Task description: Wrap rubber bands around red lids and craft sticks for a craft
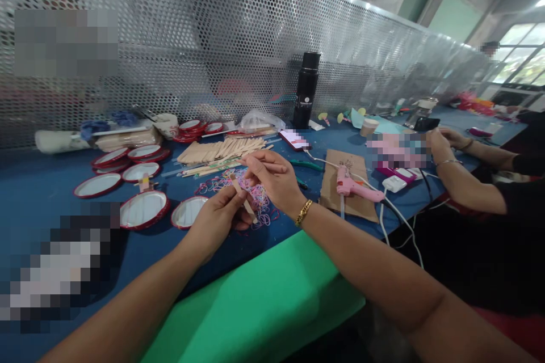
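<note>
My left hand [222, 211] pinches a flat wooden craft stick [243, 198], held tilted above the table. Just to its right, my right hand [276, 177] is raised with thumb and fingertips pressed together; whatever is between them is too small to make out. Beneath both hands lies a loose pile of thin pink, purple and blue elastic bands [264, 210]. Behind them a heap of craft sticks [213, 152] is spread out. Left of my hands are several round red-rimmed lids [143, 210] with pale insides, one near a small stick piece [145, 182].
A pink glue gun [353, 186] rests on cardboard [330, 193] at right, its cable trailing. Behind stand a black bottle [306, 93] and a lit phone [293, 139]. A perforated metal screen [213, 39] backs the table. At right, another person's hands [447, 144] are at work.
</note>
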Motion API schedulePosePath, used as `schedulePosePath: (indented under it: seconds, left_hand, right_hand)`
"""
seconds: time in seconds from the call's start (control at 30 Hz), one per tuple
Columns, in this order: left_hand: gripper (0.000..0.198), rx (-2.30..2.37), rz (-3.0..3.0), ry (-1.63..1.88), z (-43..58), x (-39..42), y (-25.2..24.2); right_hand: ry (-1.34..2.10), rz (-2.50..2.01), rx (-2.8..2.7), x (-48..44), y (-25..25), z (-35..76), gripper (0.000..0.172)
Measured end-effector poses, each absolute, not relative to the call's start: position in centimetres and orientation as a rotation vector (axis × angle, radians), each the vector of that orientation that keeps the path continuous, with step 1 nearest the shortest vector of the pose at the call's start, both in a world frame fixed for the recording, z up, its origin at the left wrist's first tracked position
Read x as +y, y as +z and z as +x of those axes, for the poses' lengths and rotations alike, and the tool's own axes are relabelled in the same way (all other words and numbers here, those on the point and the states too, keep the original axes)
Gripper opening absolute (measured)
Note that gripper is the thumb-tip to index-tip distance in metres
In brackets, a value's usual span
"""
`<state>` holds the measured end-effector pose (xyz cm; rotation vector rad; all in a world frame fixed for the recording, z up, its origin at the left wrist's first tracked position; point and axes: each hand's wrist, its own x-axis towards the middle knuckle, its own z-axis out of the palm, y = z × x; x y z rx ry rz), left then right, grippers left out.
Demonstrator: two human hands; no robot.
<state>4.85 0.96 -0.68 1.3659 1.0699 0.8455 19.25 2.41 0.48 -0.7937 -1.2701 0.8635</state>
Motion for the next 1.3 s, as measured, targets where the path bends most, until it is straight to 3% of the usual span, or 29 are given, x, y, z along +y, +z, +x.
schedulePosePath:
  seconds: [0.3, 0.4, 0.57, 0.8, 1.07, 1.3]
  left_hand:
    - [0.042, 1.069, 1.371, 0.848, 4.72, 1.14, -0.84]
    - [0.041, 1.078, 1.369, 0.854, 4.76, 1.15, -0.88]
    - [0.041, 1.070, 1.394, 0.853, 4.81, 1.12, -0.80]
    - [0.041, 1.077, 1.406, 0.843, 4.81, 1.04, -0.71]
    - [0.041, 1.083, 1.405, 0.846, 4.72, 1.02, -0.72]
    - [0.042, 1.073, 1.410, 0.837, 4.72, 1.13, -0.67]
  right_hand:
    - [0.746, -0.874, -1.361, 2.12, 0.65, 19.08, 0.011]
    - [0.765, -0.868, -1.317, 2.22, 0.45, 19.00, 0.019]
    - [0.742, -0.852, -1.360, 2.42, 0.36, 19.01, 0.004]
    - [0.795, -0.872, -1.322, 2.62, 0.25, 19.10, 0.019]
    - [0.747, -0.823, -1.383, 2.32, 0.51, 19.14, 0.005]
    - [0.742, -0.834, -1.361, 2.30, 0.56, 19.04, 0.005]
